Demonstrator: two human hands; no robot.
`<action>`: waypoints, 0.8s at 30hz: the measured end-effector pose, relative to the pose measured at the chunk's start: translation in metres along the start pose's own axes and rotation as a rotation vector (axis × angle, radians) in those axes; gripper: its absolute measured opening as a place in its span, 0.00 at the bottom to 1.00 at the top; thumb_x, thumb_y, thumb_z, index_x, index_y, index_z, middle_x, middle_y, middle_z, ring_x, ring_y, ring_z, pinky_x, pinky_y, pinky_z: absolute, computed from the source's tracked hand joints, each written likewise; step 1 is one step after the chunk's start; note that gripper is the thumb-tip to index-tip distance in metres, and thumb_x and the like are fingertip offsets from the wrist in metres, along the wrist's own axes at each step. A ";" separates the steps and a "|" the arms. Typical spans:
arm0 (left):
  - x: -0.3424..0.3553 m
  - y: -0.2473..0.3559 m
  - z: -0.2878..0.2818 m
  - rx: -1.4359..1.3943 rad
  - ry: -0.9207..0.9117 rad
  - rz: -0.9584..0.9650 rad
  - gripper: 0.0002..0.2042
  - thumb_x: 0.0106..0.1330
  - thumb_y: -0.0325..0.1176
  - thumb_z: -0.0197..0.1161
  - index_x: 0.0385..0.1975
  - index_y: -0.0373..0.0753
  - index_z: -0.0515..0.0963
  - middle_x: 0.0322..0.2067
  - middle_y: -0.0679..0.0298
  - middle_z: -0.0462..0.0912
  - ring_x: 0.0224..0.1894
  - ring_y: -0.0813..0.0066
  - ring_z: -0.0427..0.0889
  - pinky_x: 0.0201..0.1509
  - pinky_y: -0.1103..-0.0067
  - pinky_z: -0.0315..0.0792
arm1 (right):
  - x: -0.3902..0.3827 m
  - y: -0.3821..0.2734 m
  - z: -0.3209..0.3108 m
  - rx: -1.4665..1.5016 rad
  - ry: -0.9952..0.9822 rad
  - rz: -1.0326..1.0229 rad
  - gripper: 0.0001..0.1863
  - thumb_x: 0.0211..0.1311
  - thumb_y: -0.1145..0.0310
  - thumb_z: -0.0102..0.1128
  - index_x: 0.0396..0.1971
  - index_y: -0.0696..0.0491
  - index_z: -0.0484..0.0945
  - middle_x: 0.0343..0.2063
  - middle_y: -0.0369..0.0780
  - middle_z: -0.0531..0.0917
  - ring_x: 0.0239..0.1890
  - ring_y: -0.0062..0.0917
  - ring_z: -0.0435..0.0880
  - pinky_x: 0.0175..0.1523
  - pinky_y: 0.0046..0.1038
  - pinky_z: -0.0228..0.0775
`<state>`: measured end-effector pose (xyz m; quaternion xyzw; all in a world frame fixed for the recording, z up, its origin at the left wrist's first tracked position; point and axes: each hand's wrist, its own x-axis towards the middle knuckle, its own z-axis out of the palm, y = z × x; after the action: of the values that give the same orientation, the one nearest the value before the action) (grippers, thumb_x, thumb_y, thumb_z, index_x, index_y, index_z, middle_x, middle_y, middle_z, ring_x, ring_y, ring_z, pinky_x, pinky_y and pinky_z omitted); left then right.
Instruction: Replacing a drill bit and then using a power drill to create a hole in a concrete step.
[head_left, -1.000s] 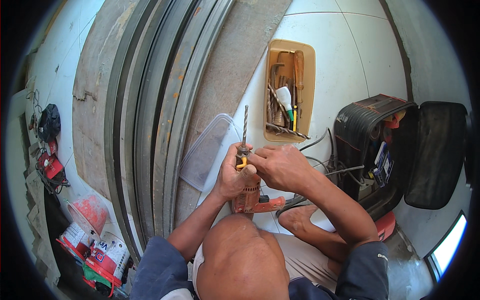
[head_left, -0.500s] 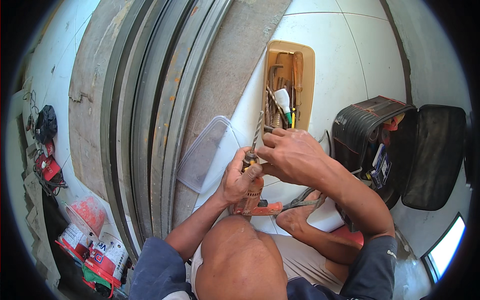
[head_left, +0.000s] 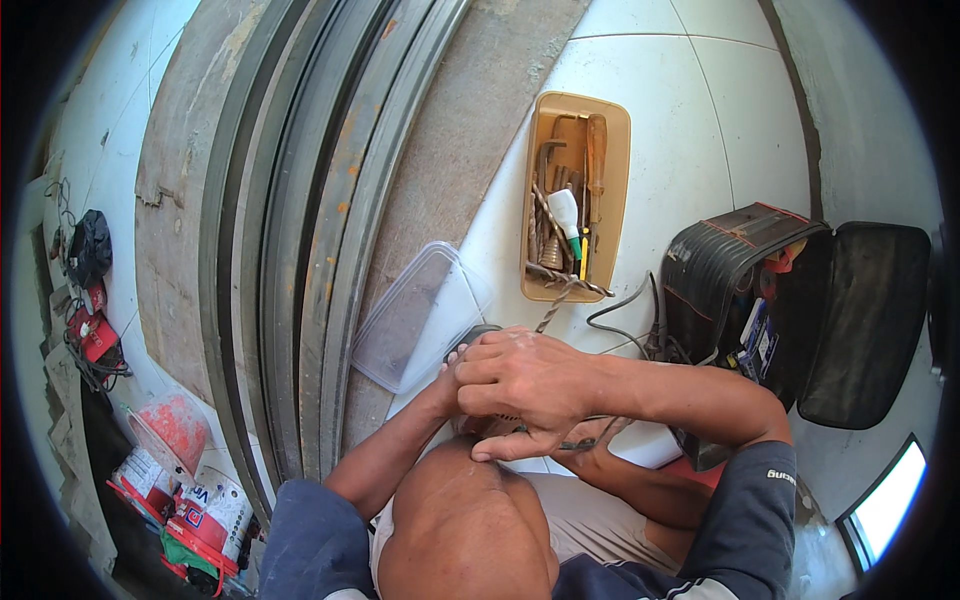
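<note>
The right hand [head_left: 530, 378] curls over the drill [head_left: 492, 427], thumb extended; its exact hold cannot be determined. It covers much of the left hand [head_left: 446, 388], whose closure is likewise obscured. The drill lies beneath this grip. A drill bit [head_left: 553, 310] projects beyond the knuckles toward the tan tray [head_left: 614, 190].

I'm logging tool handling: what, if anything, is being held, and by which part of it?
A power drill, seemingly near its front end, in the left grip; the right grip covers the exact place, and whether it holds anything cannot be told.
</note>
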<state>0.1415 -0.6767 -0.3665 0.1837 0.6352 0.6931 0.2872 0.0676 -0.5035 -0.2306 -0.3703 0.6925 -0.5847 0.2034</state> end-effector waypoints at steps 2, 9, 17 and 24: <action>0.001 0.001 0.001 -0.031 -0.002 -0.022 0.15 0.59 0.32 0.72 0.44 0.42 0.77 0.39 0.65 0.82 0.46 0.68 0.81 0.48 0.70 0.77 | 0.005 -0.001 0.000 0.003 -0.021 -0.001 0.18 0.58 0.51 0.66 0.25 0.52 0.76 0.28 0.41 0.74 0.35 0.40 0.77 0.41 0.39 0.68; 0.004 0.007 0.002 -0.179 -0.052 -0.075 0.15 0.58 0.32 0.73 0.44 0.42 0.77 0.40 0.65 0.82 0.47 0.68 0.81 0.50 0.70 0.77 | 0.002 0.010 0.009 -0.021 0.041 0.125 0.16 0.56 0.55 0.66 0.26 0.53 0.76 0.27 0.41 0.75 0.33 0.39 0.78 0.39 0.39 0.68; 0.001 0.019 -0.010 -0.336 -0.127 -0.135 0.16 0.58 0.32 0.73 0.44 0.43 0.78 0.42 0.65 0.81 0.49 0.69 0.80 0.51 0.71 0.76 | -0.015 0.019 0.013 -0.102 0.240 0.187 0.11 0.55 0.63 0.66 0.25 0.53 0.75 0.23 0.39 0.75 0.27 0.39 0.78 0.33 0.37 0.69; -0.010 0.019 -0.011 -0.439 -0.142 -0.206 0.16 0.58 0.31 0.73 0.44 0.43 0.78 0.44 0.64 0.81 0.50 0.69 0.80 0.52 0.71 0.76 | -0.004 0.019 0.039 -0.232 0.547 0.212 0.15 0.56 0.64 0.67 0.18 0.52 0.71 0.20 0.39 0.73 0.22 0.38 0.75 0.29 0.38 0.68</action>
<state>0.1392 -0.6916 -0.3477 0.0992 0.4629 0.7669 0.4332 0.0926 -0.5248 -0.2587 -0.1459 0.8184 -0.5552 0.0255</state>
